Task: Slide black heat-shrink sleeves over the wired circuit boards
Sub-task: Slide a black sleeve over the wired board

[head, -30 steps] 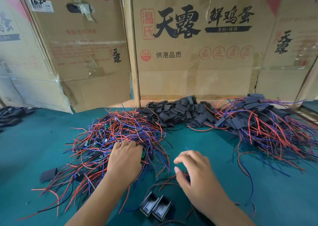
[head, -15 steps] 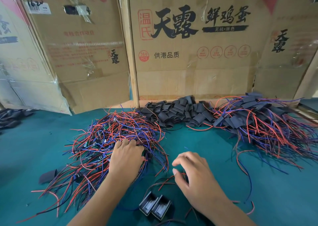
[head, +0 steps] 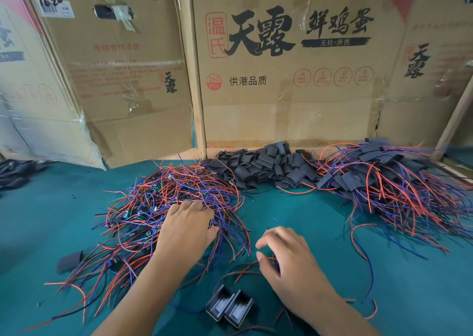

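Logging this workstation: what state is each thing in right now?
Left hand: resting on bare wired boards, fingers in the wires.
Right hand: curled round a black piece.
Empty sleeves: heaped, unused.
Sleeved boards: piled right.
Two sleeves: lying open-ended.

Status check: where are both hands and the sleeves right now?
Left hand in bare-board wire pile. Right hand pinching something dark, unclear. Loose sleeves heaped behind.

Both forearms showing bare, no sleeves; left hand [head: 188, 229] & right hand [head: 289, 261] wearing no gloves, rings.
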Demonstrator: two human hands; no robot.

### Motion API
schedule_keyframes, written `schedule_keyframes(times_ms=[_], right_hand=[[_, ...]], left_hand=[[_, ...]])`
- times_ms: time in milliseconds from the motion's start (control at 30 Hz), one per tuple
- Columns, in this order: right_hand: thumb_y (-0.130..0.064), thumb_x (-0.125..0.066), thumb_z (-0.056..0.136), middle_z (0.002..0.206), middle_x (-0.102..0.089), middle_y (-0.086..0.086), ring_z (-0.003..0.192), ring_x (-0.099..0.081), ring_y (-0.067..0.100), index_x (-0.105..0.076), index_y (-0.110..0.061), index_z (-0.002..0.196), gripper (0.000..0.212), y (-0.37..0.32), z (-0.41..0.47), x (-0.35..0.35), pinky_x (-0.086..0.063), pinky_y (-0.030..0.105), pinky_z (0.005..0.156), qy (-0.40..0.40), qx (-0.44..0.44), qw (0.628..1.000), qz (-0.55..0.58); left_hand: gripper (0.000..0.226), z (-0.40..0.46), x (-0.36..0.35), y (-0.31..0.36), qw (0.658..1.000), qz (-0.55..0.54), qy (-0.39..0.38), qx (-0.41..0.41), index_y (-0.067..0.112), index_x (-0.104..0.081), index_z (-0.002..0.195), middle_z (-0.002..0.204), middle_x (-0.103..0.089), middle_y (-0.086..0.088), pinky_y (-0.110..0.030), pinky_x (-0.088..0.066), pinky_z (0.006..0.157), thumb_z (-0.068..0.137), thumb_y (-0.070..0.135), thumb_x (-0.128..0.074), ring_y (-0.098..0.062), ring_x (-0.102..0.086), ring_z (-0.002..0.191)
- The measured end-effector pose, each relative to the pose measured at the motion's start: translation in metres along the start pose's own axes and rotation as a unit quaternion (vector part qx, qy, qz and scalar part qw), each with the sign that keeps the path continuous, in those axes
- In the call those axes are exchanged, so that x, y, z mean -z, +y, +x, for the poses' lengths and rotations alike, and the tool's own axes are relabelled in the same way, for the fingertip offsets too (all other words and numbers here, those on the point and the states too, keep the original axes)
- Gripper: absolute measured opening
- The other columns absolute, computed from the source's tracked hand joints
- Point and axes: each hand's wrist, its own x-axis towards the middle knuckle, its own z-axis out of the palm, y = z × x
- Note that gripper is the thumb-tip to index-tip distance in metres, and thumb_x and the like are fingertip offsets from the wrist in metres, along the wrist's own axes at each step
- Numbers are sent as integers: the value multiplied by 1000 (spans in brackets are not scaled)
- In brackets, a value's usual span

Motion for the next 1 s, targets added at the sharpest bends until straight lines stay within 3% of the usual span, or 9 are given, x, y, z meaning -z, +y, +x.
schedule_keyframes(times_ms=[100,233,300,400,500,567,633,733,1000], right_hand=[[-31,-53,95,107,-50,-15,103,-37,0,-61,-24,103,13,2,0,0,-29,18,91,-6,1,1000,-6],[-32,-51,96,109,-50,-15,104,-36,1,-59,-25,106,15,6,0,-1,-23,13,92,-6,-1,1000,-12],[-32,-52,96,110,-50,-15,102,-35,-1,-60,-25,105,14,7,0,-2,-26,18,91,1,0,1000,-10],[-32,-53,95,109,-50,-15,96,-28,-6,-60,-25,105,13,7,0,-3,-27,19,90,4,0,1000,-5],[-31,-53,95,109,-50,-15,101,-33,-4,-60,-25,104,13,8,-1,-5,-28,19,90,4,-2,1000,-1],[-31,-53,95,107,-50,-16,102,-35,-3,-60,-25,104,13,8,0,-5,-27,17,91,1,-5,1000,4],[-32,-52,95,106,-49,-19,101,-35,-7,-58,-27,104,12,9,0,-6,-26,17,91,-7,-7,1000,5],[-31,-54,94,102,-48,-23,99,-34,-13,-59,-28,102,9,10,1,-8,-27,16,90,-5,-21,1000,20],[-20,-64,89,93,-60,-14,95,-55,10,-65,-26,92,6,18,8,1,-42,30,86,44,-88,994,54]], left_hand=[[28,-9,18,2,997,-69,45,-6,27,-62,102,95,-63,10,-33,-36,87,95,51,-50,-19,-54,97],[21,-15,43,2,972,-131,181,-79,23,-69,86,71,-62,14,-36,-41,75,86,44,-65,-17,-54,75],[17,-18,52,3,940,-254,223,-53,30,-68,84,70,-61,16,-28,-42,77,82,45,-62,-8,-53,72],[9,-19,59,9,822,-517,235,42,30,-70,86,78,-69,9,-12,-42,67,82,36,-67,-3,-59,69],[12,-16,61,8,620,-753,199,91,19,-75,85,82,-71,-3,-19,-45,66,85,18,-63,-12,-59,72],[14,-15,61,5,531,-825,160,108,18,-77,86,90,-72,-4,-21,-48,67,89,17,-63,-13,-61,76],[16,-14,61,4,485,-858,118,123,17,-78,90,92,-72,-5,-20,-53,66,88,23,-63,-11,-61,75],[16,-14,56,14,452,-880,55,138,15,-78,92,94,-72,-10,-20,-55,66,83,24,-67,-11,-59,69],[17,-15,45,29,360,-917,-55,166,8,-78,92,106,-72,-15,-20,-58,70,86,13,-63,-13,-70,78]])
